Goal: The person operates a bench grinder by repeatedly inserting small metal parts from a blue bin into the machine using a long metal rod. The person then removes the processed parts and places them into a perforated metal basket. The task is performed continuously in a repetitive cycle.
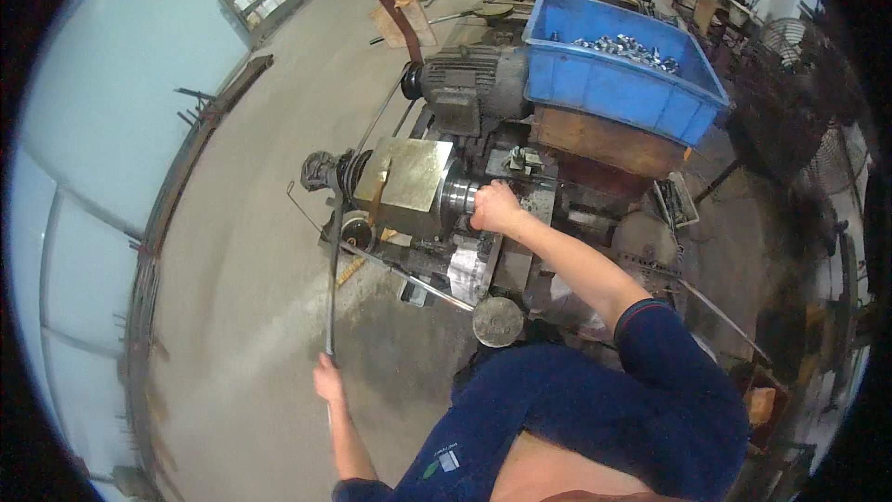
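My left hand [328,379] is closed round the lower end of a long metal lever [334,302], which rises to the back end of a small lathe's headstock [405,177]. At the headstock's right side my right hand [498,207] is closed against the front of the round steel chuck [458,196]. Its fingers are curled, and whatever they hold there is hidden. Below the chuck, a steel bar [418,284] slants down to a round metal weight [498,322]. A greasy electric motor [460,84] sits behind the headstock, with a belt at its left end.
A blue plastic bin [613,74] holding several small shiny metal parts rests on a wooden box [604,141], right of the motor. Cluttered machinery and a fan [783,40] line the right side. A thin bent rod [302,207] juts out left of the headstock.
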A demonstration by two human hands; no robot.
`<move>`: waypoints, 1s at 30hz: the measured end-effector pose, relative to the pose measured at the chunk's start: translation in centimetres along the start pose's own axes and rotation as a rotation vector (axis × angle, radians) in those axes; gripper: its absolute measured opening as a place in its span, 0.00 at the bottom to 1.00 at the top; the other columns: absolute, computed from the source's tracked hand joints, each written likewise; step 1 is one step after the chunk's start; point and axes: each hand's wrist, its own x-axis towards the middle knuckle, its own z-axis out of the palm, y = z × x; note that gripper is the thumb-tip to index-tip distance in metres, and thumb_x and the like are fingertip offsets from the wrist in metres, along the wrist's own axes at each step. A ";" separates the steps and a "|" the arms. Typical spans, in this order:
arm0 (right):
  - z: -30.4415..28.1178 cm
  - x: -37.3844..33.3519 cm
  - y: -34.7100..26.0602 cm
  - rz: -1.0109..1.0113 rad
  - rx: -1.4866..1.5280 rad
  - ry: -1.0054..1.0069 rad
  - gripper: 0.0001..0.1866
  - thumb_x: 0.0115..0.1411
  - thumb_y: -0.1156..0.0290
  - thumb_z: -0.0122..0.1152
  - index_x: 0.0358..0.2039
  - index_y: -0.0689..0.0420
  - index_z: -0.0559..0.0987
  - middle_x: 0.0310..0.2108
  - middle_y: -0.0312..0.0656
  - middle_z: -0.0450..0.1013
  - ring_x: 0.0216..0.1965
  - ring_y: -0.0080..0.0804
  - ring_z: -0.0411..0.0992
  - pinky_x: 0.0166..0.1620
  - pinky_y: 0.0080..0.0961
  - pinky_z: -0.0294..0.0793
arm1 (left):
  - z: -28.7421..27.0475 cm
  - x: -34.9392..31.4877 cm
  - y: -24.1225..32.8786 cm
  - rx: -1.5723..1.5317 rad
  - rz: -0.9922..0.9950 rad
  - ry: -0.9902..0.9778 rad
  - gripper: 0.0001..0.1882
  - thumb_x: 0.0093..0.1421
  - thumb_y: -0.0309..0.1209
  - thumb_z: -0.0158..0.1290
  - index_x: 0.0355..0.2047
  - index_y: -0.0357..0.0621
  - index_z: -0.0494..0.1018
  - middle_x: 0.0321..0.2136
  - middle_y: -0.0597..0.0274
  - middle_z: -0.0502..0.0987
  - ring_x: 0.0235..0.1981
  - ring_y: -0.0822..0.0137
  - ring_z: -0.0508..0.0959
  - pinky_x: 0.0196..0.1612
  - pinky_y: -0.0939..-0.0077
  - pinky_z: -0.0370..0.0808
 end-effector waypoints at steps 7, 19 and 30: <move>-1.2 -1.0 -0.3 0.005 -0.153 -0.031 0.12 0.38 0.63 0.55 0.22 0.56 0.78 0.28 0.45 0.74 0.38 0.42 0.68 0.44 0.36 0.63 | -3.1 -0.7 3.2 0.243 0.277 -0.320 0.23 0.47 0.48 0.52 0.29 0.37 0.73 0.25 0.45 0.74 0.30 0.48 0.75 0.34 0.59 0.70; -21.5 -8.3 9.3 -0.024 -0.028 0.921 0.30 0.34 0.66 0.59 0.44 0.51 0.72 0.49 0.57 0.61 0.45 0.54 0.63 0.48 0.42 0.64 | 2.7 8.5 10.7 -0.347 0.294 -0.653 0.10 0.50 0.29 0.53 0.27 0.31 0.69 0.17 0.54 0.74 0.18 0.64 0.75 0.19 0.74 0.71; -8.0 -26.2 13.5 0.347 0.484 0.565 0.21 0.34 0.71 0.54 0.34 0.60 0.76 0.39 0.48 0.71 0.36 0.38 0.72 0.39 0.26 0.71 | 1.4 8.8 11.8 -0.579 0.288 -0.843 0.17 0.53 0.30 0.51 0.38 0.28 0.66 0.22 0.53 0.73 0.22 0.63 0.76 0.26 0.72 0.75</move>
